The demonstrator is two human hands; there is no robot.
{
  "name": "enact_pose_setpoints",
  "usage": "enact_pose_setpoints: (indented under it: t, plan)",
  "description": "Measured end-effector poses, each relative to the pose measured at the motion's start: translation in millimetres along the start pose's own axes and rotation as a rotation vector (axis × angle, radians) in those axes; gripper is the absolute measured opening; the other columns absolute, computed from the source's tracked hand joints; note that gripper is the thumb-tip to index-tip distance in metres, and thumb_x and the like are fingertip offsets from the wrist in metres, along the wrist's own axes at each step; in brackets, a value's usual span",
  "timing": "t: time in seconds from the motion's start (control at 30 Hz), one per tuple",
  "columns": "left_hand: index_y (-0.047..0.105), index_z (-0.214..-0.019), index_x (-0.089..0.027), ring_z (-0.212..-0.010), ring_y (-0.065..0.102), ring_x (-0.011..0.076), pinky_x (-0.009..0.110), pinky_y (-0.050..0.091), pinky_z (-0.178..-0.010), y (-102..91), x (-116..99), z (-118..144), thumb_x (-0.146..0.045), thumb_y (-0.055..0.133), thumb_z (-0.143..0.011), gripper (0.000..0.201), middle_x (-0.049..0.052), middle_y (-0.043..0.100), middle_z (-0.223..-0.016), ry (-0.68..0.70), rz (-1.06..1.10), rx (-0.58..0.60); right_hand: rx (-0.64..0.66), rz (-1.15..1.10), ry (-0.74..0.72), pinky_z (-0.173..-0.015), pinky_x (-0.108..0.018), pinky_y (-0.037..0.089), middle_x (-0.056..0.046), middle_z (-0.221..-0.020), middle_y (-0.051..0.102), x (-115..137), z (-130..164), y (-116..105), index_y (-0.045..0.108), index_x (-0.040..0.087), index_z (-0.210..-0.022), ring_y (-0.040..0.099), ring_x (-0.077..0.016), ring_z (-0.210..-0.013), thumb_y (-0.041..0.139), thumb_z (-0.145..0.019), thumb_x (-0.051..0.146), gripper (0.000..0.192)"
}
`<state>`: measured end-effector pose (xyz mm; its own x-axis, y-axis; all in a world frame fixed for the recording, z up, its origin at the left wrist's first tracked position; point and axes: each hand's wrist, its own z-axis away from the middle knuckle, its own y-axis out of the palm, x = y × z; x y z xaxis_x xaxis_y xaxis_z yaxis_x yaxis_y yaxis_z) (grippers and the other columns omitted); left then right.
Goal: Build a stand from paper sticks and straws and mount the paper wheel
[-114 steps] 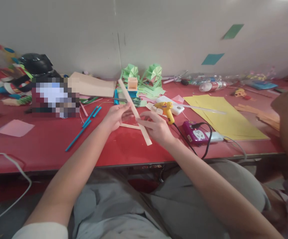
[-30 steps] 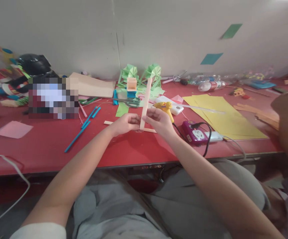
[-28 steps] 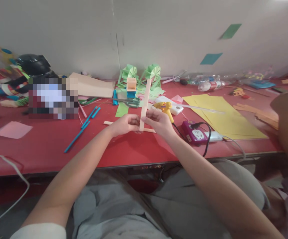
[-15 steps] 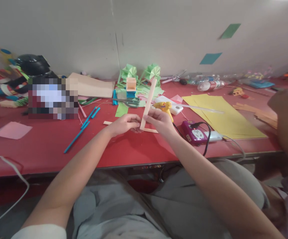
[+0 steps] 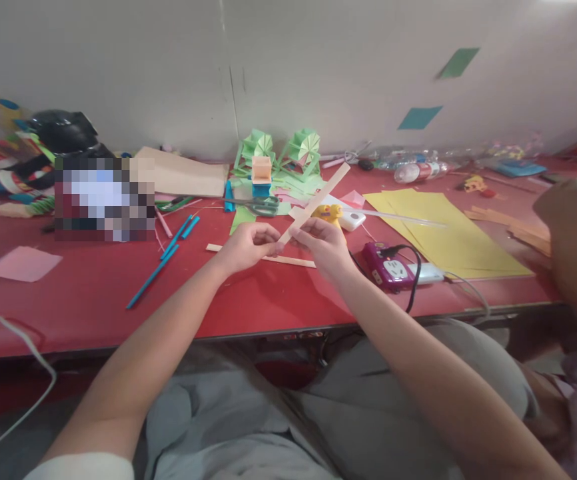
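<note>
Head view: the strip has tipped over. Half a second ago it stood nearly upright between the two hands, its top end against the green paper fans; a second ago it was fully vertical. Now it leans far to the right, its upper end pointing toward the yellow sheets and its lower end pinched just above the glue gun's left side. The tilt reads as the strip being turned or sighted along its length rather than set down, since it is clear of the worktop. A second strip lies flat on the worktop below the hands, where it lay before.

The left hand reaches in from the lower left, forearm stretched long over the lap, its fingers curled and closed on the strip's lower end. The right hand comes in from the lower right, wrist bent slightly inward, thumb and fingers grasping the strip a little higher, left of the glue gun. The two hands are almost touching, both raised just above the worktop.

Right of the glue gun sits a purple socket with a black cord. Left of it lie scissors and blue sticks. Another person's hand shows at the right edge, well apart from the glue gun.
</note>
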<state>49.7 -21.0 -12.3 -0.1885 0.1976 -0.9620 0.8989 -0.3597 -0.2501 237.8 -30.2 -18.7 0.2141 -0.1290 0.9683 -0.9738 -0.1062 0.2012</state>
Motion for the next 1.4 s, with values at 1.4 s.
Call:
enact_pose_setpoints:
  t: [1.4]
  plan:
    - [0.068, -0.083, -0.016, -0.074, 0.071, 0.0212, 0.032, 0.056, -0.07, -6.7, 1, -4, -0.027, 0.078, -0.07, 0.02, 0.004, 0.074, -0.077, 0.074, 0.021, -0.266, 0.205, 0.306, 0.19, -0.059, -0.029, 0.032, 0.003, -0.061, 0.054, 0, 11, 7, 0.071, 0.019, -0.066, 0.041, -0.0114, -0.059, 0.072, -0.076, 0.054, 0.037]
